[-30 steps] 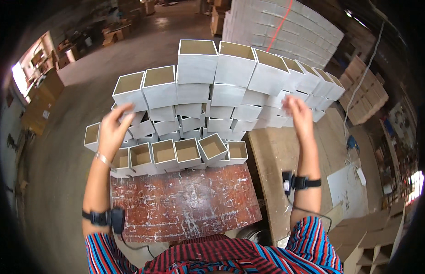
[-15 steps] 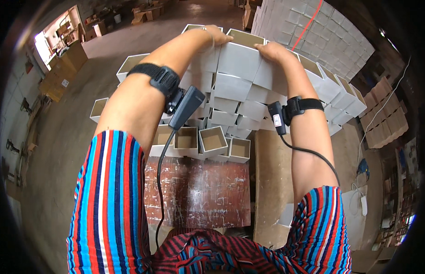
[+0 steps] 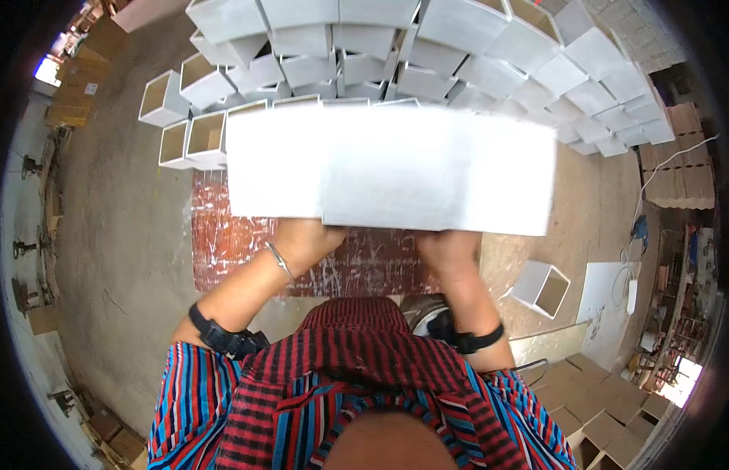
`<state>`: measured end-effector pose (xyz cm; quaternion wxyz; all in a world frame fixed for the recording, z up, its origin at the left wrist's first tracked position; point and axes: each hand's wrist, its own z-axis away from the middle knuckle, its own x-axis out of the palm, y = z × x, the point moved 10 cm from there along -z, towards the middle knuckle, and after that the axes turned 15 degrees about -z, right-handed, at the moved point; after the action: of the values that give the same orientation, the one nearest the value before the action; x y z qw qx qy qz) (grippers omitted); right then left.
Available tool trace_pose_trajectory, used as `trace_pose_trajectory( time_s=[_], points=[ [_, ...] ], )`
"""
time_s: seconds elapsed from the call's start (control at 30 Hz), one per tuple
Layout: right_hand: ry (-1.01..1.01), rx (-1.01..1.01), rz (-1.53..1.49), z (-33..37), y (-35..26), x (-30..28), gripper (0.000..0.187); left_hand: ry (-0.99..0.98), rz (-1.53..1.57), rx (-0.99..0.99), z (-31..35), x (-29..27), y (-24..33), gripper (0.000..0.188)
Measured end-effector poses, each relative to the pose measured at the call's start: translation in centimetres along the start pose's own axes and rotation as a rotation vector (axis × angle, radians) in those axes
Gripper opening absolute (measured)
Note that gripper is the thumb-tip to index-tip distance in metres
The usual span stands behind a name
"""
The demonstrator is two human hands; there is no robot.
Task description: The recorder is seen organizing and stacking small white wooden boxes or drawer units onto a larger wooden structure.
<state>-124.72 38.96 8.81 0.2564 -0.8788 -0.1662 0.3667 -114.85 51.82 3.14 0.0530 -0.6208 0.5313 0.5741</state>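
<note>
My left hand (image 3: pixel 308 239) and right hand (image 3: pixel 449 251) grasp the white box row (image 3: pixel 396 176), lying crosswise just beyond them. Hidden fingertips seem underneath.

Smooth, bright white boxes (image 3: pixel 396 168) over the worn, white-scuffed red tabletop (image 3: pixel 215 254)

Along the tabletop's far edge, we see open boxes (image 3: pixel 208 160) with matt brown, board-like insides (image 3: pixel 209 135); by its near edge, our checked garment (image 3: pixel 333 345) is matt cloth, and our bangle (image 3: pixel 279 261) gleams like polished metal.
</note>
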Motion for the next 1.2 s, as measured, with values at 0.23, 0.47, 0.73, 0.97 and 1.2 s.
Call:
trace_pose_trajectory(
  time_s=[0.23, 0.47, 0.73, 0.97, 1.2],
  points=[
    [-0.134, 0.48, -0.098, 18.5, 14.7, 18.2, 0.021, -0.278, -0.12, -0.359, 11.1, 16.5, -16.7, 0.02],
    [-0.352, 0.661, -0.03, 23.1, 19.5, 28.6, 0.017, -0.34, -0.083, -0.611, 14.6, 21.5, -25.8, 0.021],
    [-0.309, 0.47, -0.36, 19.6, 14.2, 26.3, 0.024, -0.244, -0.055, -0.467, 16.3, 20.9, -25.6, 0.028],
    [-1.078, 0.712, -0.655, 15.9, 14.0, 15.6, 0.028, -0.74, -0.063, -0.325, 13.0, 14.6, -18.6, 0.036],
    [-0.184, 0.463, -0.566, -9.8, 17.9, -13.5, 0.029, -0.362, 0.233, -0.186, -6.8, 2.2, -5.5, 0.039]
  ],
)
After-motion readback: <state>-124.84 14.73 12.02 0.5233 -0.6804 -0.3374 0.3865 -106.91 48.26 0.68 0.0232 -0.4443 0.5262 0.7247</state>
